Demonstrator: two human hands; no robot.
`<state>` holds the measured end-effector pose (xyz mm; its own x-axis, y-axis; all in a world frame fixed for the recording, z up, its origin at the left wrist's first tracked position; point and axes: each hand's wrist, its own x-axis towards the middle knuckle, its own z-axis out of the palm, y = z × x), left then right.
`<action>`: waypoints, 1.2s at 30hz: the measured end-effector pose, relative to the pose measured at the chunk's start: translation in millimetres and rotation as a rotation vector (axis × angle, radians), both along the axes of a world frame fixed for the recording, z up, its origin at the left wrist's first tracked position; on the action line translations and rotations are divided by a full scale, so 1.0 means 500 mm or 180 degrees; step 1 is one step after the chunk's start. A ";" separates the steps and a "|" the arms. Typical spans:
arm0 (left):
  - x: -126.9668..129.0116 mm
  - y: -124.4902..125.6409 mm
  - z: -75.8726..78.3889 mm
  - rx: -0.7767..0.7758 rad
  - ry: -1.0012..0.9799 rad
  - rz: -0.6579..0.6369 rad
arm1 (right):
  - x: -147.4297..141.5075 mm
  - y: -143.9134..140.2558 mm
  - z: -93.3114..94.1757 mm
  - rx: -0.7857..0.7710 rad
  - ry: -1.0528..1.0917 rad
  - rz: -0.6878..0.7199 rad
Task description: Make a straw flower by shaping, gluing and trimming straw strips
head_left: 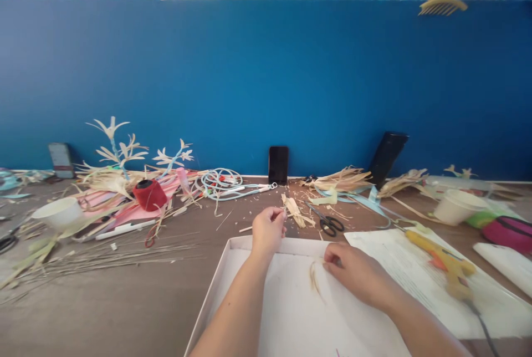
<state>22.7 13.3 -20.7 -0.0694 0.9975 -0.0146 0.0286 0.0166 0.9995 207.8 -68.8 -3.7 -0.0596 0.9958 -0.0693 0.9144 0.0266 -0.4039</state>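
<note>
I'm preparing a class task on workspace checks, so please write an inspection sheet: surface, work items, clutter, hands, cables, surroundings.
Surface: brown table, scraps scattered.
Work items: shallow white box; blurred straw-coloured strand in or above it.
Clutter: scissors, central phone, pale dried strips.
Hands: left hand at the box's far edge, right hand over its inside; grips unclear.
Cables: dark cord on yellow glue gun; coiled pale-blue cord.
Surroundings: blue partition, yellow clip at its top.

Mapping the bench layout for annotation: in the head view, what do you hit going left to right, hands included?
White bowl → red round object with a dark top → left hand → right hand → yellow glue gun → magenta pouch.
</note>
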 end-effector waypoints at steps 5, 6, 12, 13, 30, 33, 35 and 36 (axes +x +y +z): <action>-0.001 -0.002 0.005 0.0000 -0.0090 -0.0008 | -0.006 0.012 -0.003 -0.0178 0.1018 0.0149; -0.001 -0.002 0.005 -0.0008 -0.0119 -0.0009 | -0.009 0.015 -0.002 -0.0290 0.1231 0.0143; -0.005 -0.002 0.010 -0.0046 -0.0143 -0.0025 | -0.031 0.024 0.002 -0.0610 0.1776 0.0184; -0.006 -0.003 0.012 -0.0057 -0.0137 -0.0028 | -0.034 0.025 0.005 -0.0609 0.1789 0.0184; -0.021 -0.002 0.026 -0.0033 -0.0372 0.0032 | -0.071 0.059 0.016 -0.0813 0.2737 -0.0518; -0.026 0.000 0.028 -0.0052 -0.0397 -0.0019 | -0.073 0.065 0.021 -0.0791 0.3239 -0.0736; -0.034 -0.001 0.033 -0.0035 -0.0393 -0.0112 | -0.076 0.070 0.028 -0.0741 0.3531 -0.0899; -0.040 -0.003 0.036 -0.0030 -0.0371 -0.0183 | -0.077 0.072 0.031 -0.0715 0.3663 -0.0961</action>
<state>2.9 12.0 -2.7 -0.0093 0.9995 -0.0287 -0.0864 0.0278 0.9959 169.0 -32.6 12.0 0.0324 0.9528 -0.3017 -0.0258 -0.3010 -0.9533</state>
